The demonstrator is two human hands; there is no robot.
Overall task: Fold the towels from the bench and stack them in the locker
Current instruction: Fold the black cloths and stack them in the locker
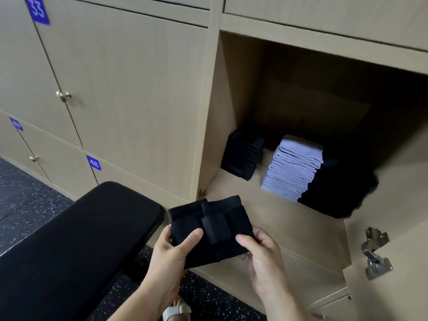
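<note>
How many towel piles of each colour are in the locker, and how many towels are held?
Dark piles: 2, the neat dark stack and the looser dark heap
Light blue piles: 1, the light blue stack
Held towels: 1, the dark folded towel, in left hand and right hand
Total: 4

- The folded black towel (209, 230) is a small square with a narrow band lying across its top face. It is held in the air just in front of the open locker, with the left hand (171, 256) and the right hand (264, 260) pinching its near corners.
- The locker (273, 218) is pale wood. On its floor stand a black stack (242, 156) at the left, a taller light grey-blue stack (294, 167) in the middle, and a dark pile (340, 191) touching that stack's right side.
- The bench (81, 239) is black and padded, and lies left of the held towel.
</note>
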